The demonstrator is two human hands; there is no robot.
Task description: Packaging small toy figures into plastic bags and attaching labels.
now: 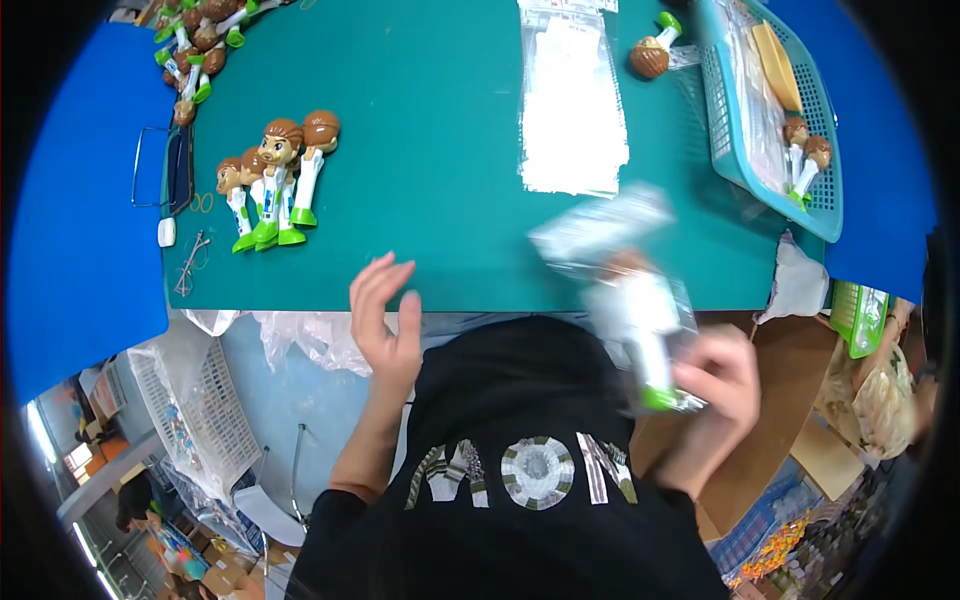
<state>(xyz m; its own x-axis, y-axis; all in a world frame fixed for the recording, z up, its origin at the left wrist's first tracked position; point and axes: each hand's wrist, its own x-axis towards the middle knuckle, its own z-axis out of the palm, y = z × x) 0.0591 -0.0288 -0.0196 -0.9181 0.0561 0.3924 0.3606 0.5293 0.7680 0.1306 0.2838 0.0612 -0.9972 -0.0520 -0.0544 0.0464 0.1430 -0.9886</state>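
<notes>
My right hand (722,378) grips a clear plastic bag with a toy figure (642,310) inside, brown-haired, white-bodied and green-footed. Motion blurs both, and the bag's upper end flares out over the table's front edge. Nothing is in my left hand (385,320), raised at that edge with its fingers apart. Several like figures (279,180) lie grouped on the green table (430,180) at the left. Beyond my right hand lies a stack of clear bags (572,105). A single figure (652,54) rests at the far right of the stack.
A teal basket (722,150) at the right holds bags, a yellow scoop-like piece and figures. More figures (196,50) are heaped at the far left. Glasses-like frames (192,262) lie by the left edge. An open cardboard box (770,420) stands below the table, right of me.
</notes>
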